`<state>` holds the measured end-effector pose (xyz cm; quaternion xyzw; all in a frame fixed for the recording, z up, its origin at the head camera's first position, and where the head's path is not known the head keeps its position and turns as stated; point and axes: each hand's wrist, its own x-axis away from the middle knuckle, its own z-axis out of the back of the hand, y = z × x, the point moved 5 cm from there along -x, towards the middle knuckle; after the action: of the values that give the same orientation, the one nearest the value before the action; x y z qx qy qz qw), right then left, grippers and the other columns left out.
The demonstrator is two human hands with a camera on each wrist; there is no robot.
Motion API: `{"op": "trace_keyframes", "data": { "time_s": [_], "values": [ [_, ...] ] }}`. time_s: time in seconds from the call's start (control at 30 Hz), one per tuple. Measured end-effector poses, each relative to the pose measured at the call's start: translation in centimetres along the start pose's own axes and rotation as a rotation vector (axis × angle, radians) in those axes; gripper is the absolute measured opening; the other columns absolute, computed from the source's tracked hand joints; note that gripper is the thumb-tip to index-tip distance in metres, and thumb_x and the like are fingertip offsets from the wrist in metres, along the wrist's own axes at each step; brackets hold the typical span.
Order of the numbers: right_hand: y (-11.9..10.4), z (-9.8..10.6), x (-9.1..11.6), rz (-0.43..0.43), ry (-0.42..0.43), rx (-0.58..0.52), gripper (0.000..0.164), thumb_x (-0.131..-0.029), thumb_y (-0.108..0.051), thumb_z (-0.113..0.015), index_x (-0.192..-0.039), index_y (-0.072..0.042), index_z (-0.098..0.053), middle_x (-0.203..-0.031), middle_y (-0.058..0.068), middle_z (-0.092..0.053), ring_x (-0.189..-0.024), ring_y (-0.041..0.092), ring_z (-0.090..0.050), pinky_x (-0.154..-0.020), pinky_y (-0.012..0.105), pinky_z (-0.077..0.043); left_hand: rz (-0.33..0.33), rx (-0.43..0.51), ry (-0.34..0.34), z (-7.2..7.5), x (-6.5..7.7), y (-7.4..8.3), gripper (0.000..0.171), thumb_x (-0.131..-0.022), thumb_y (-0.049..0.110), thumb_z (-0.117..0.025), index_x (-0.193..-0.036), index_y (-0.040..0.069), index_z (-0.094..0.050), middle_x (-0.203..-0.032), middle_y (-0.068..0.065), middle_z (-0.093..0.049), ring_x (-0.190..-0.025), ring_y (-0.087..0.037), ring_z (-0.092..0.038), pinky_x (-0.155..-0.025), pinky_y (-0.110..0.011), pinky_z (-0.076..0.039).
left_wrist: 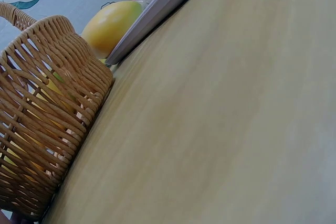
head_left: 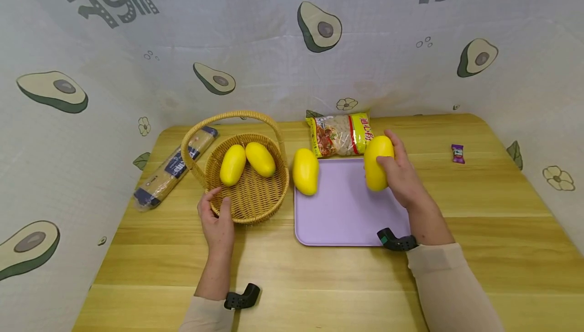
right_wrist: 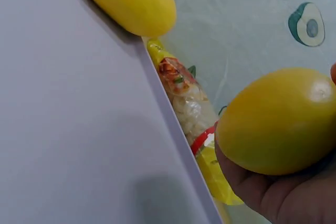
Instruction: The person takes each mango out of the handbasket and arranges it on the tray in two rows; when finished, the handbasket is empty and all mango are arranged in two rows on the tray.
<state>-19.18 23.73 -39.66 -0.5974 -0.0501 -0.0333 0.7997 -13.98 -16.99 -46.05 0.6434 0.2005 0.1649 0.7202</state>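
My right hand (head_left: pixel 401 180) grips a yellow mango (head_left: pixel 376 167) with thumb and fingers, above the back right of a lilac tray (head_left: pixel 347 210). In the right wrist view the held mango (right_wrist: pixel 278 121) shows clear of the tray's edge. Another mango (head_left: pixel 305 171) lies on the tray's back left corner. At the near left rim of a wicker basket (head_left: pixel 251 200), my left hand (head_left: pixel 218 228) holds on with thumb and fingers. Inside the basket are two mangoes, one on the left (head_left: pixel 232 165) and one on the right (head_left: pixel 260 159). The left wrist view shows mostly the basket's side (left_wrist: pixel 50 108).
Behind the tray lies a yellow-ended food bag (head_left: pixel 339 135). A long clear packet (head_left: pixel 175 170) lies left of the basket, whose tall handle (head_left: pixel 232 114) arches over it. A small purple wrapped sweet (head_left: pixel 458 153) is at the far right. Patterned cloth (head_left: pixel 264 33) hangs behind the table.
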Motion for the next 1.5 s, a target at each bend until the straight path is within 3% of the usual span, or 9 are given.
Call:
{"op": "trace_keyframes", "data": {
  "time_s": [0.1,0.23,0.43,0.53,0.67,0.8,1.03,1.3,1.5],
  "values": [
    [0.3,-0.2,-0.2,-0.025,-0.038,-0.027,0.071,-0.101,-0.014,-0.025,-0.164,-0.029,0.005,-0.157,0.024,-0.017,-0.122,0.035,-0.033,-0.095,0.045,-0.035,0.003,0.003,0.002,0.0,0.0,0.0,0.033,-0.097,0.011,-0.06,-0.129,0.004,-0.059,-0.15,-0.015,-0.04,-0.15,-0.029,-0.029,-0.126,-0.051,-0.017],
    [0.4,-0.3,-0.3,-0.028,-0.069,-0.012,0.077,-0.096,-0.011,-0.029,-0.164,-0.025,0.005,-0.158,0.024,-0.017,-0.123,0.036,-0.031,-0.096,0.045,-0.033,0.005,0.008,0.003,0.0,0.0,0.0,0.033,-0.097,0.011,-0.06,-0.129,0.003,-0.059,-0.15,-0.015,-0.04,-0.151,-0.029,-0.029,-0.126,-0.05,-0.016],
    [0.9,0.0,-0.4,-0.064,-0.022,0.201,0.083,-0.1,-0.023,-0.053,-0.165,-0.022,-0.001,-0.162,0.029,-0.021,-0.128,0.046,-0.04,-0.101,0.052,-0.044,0.014,0.006,-0.001,-0.1,0.0,-0.1,0.034,-0.097,0.012,-0.059,-0.13,0.002,-0.058,-0.15,-0.014,-0.039,-0.151,-0.029,-0.028,-0.126,-0.05,-0.016],
    [1.1,0.1,-0.6,-0.072,0.038,0.328,0.091,-0.097,-0.037,-0.066,-0.165,-0.021,-0.008,-0.158,0.032,-0.031,-0.128,0.049,-0.045,-0.099,0.058,-0.051,0.015,0.007,-0.003,-0.1,0.0,-0.1,0.034,-0.098,0.012,-0.059,-0.13,0.002,-0.057,-0.15,-0.014,-0.039,-0.151,-0.029,-0.027,-0.126,-0.05,-0.016],
    [1.3,0.0,-0.9,-0.06,0.112,0.476,0.101,-0.089,-0.051,-0.073,-0.165,-0.016,-0.016,-0.15,0.032,-0.042,-0.129,0.049,-0.046,-0.099,0.063,-0.049,0.019,0.003,-0.003,0.0,0.0,-0.1,0.034,-0.098,0.012,-0.059,-0.131,0.001,-0.057,-0.15,-0.014,-0.039,-0.151,-0.029,-0.027,-0.126,-0.05,-0.016],
    [1.8,-0.3,-1.1,-0.059,0.175,0.571,0.104,-0.086,-0.058,-0.073,-0.163,-0.011,-0.021,-0.148,0.036,-0.04,-0.128,0.052,-0.045,-0.102,0.067,-0.043,0.033,-0.004,-0.005,0.0,0.0,-0.1,0.034,-0.098,0.013,-0.059,-0.131,0.003,-0.057,-0.152,-0.013,-0.038,-0.153,-0.028,-0.025,-0.127,-0.051,-0.015],
    [2.7,-0.6,-1.2,-0.098,0.215,0.614,0.104,-0.085,-0.063,-0.071,-0.16,-0.006,-0.027,-0.15,0.039,-0.032,-0.123,0.054,-0.045,-0.1,0.069,-0.044,0.042,-0.001,-0.007,-0.1,0.0,0.1,0.034,-0.098,0.014,-0.058,-0.131,0.003,-0.057,-0.152,-0.012,-0.038,-0.153,-0.028,-0.025,-0.127,-0.051,-0.014],
    [3.0,-0.5,-1.3,-0.092,0.191,0.616,0.092,-0.093,-0.062,-0.06,-0.158,-0.003,-0.03,-0.149,0.039,-0.036,-0.129,0.053,-0.043,-0.101,0.068,-0.043,0.022,0.008,-0.004,-0.1,0.0,0.2,0.033,-0.098,0.011,-0.058,-0.13,0.002,-0.057,-0.149,-0.014,-0.039,-0.151,-0.028,-0.028,-0.126,-0.05,-0.016],
    [2.8,-0.4,-1.3,-0.135,0.136,0.589,0.078,-0.099,-0.046,-0.051,-0.159,-0.003,-0.026,-0.15,0.037,-0.037,-0.129,0.05,-0.042,-0.106,0.067,-0.041,0.022,0.0,0.001,-0.1,0.0,0.1,0.033,-0.097,0.011,-0.058,-0.129,0.003,-0.058,-0.148,-0.014,-0.04,-0.151,-0.028,-0.028,-0.126,-0.049,-0.016]
  ]
}}
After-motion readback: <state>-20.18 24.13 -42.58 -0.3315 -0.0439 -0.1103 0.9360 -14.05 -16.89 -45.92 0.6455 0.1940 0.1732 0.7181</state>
